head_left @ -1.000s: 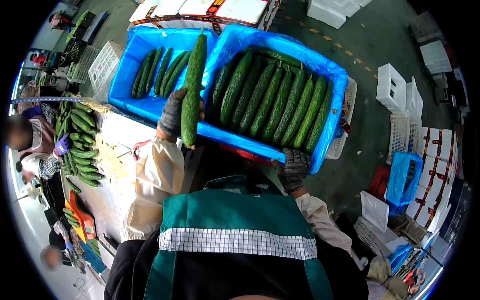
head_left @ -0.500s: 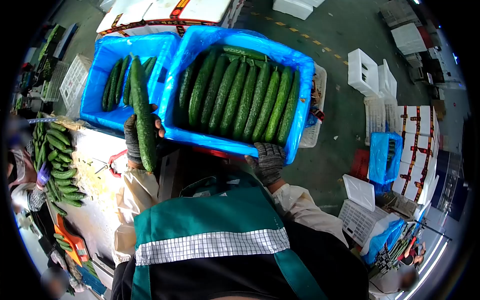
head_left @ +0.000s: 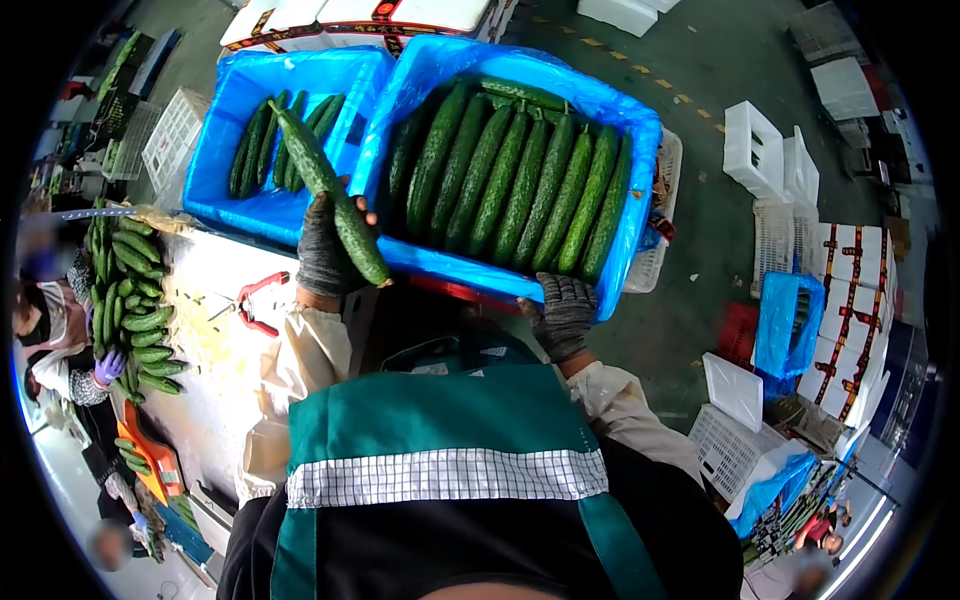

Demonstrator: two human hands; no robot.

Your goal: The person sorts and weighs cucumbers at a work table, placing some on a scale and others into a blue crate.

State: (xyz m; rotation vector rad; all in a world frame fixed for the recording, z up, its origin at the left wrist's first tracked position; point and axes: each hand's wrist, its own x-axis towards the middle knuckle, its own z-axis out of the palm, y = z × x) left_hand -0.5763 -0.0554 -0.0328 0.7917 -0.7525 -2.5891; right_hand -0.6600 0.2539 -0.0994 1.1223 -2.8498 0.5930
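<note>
My left hand point(head_left: 328, 252), in a dark grey glove with bare fingertips, is closed around a long green cucumber point(head_left: 322, 178). The cucumber tilts, its upper end over the smaller blue-lined crate point(head_left: 215, 180) and its lower end near the larger one. Along the near rim of the larger blue-lined crate point(head_left: 425, 262), my gloved right hand point(head_left: 562, 312) has its fingers curled over the edge and its thumb apart. Inside that crate, cucumbers point(head_left: 495, 185) lie side by side in a row, with another crosswise at the far end. Several cucumbers point(head_left: 255, 150) lie in the smaller crate.
Red-handled cutters point(head_left: 258, 305) lie on the pale worktable point(head_left: 215, 390). Loose cucumbers point(head_left: 135, 300) are piled along its left side, where another person's purple-gloved hand point(head_left: 108, 368) rests. White foam boxes point(head_left: 752, 150) and stacked cartons point(head_left: 845, 310) stand to the right.
The cucumber in my left hand has tilted, its lower end swinging right towards the larger crate. My right hand stays at the rim. The whole view has shifted slightly right.
</note>
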